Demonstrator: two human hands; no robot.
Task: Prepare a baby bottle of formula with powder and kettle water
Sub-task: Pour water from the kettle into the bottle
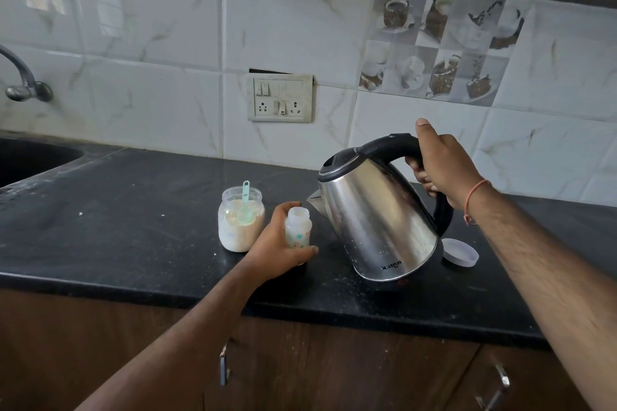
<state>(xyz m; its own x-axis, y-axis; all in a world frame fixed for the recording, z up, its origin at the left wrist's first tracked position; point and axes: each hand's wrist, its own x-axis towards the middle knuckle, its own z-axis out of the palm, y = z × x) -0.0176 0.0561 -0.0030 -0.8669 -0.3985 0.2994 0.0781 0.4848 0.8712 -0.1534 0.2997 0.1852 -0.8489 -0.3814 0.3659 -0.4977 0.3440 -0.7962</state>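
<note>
A steel kettle (377, 220) with a black handle hangs tilted to the left above the black counter (133, 227). My right hand (444, 167) grips its handle, thumb raised. The spout sits just right of the open mouth of a small clear baby bottle (297, 227), which stands on the counter. My left hand (277, 243) holds that bottle around its body. An open jar of formula powder (241, 220) with a light green scoop (245, 200) standing in it is just left of the bottle. No water stream is visible.
A white lid (460, 252) lies on the counter behind the kettle's base. A black sink (30, 160) and a tap (23, 83) are at the far left. A switch and socket plate (280, 97) is on the tiled wall. Cabinet doors with metal handles (224, 364) run below the counter.
</note>
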